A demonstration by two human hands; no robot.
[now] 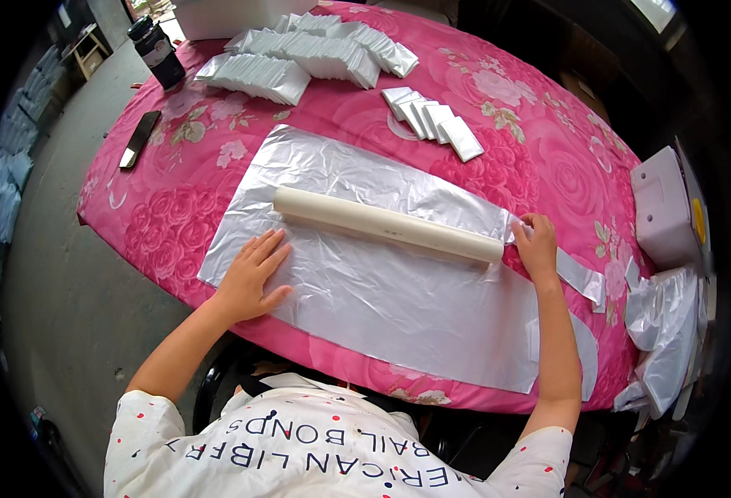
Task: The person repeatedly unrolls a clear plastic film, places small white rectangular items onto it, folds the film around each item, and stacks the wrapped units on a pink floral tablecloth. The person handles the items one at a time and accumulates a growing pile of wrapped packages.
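A thin, silvery plastic sheet [399, 315] lies spread and slightly wrinkled across the table in front of me. Across it rests a long cream-coloured tube [382, 226], slanting down to the right. My left hand [253, 275] is flat on the sheet's left part, fingers spread, just below the tube's left end. Beside the tube's right end, the fingers of my right hand [536, 247] are pinched on an edge of the sheet. A narrow plastic strip [581, 280] extends to the right past that hand.
Several folded white plastic packets [436, 123] lie overlapped beyond the sheet, with long packed rows [307, 60] farther back. A dark bottle [156, 56], a phone [140, 139] and a white box [224, 18] occupy the far left. At right are a white bin [666, 207] and crumpled plastic [662, 319].
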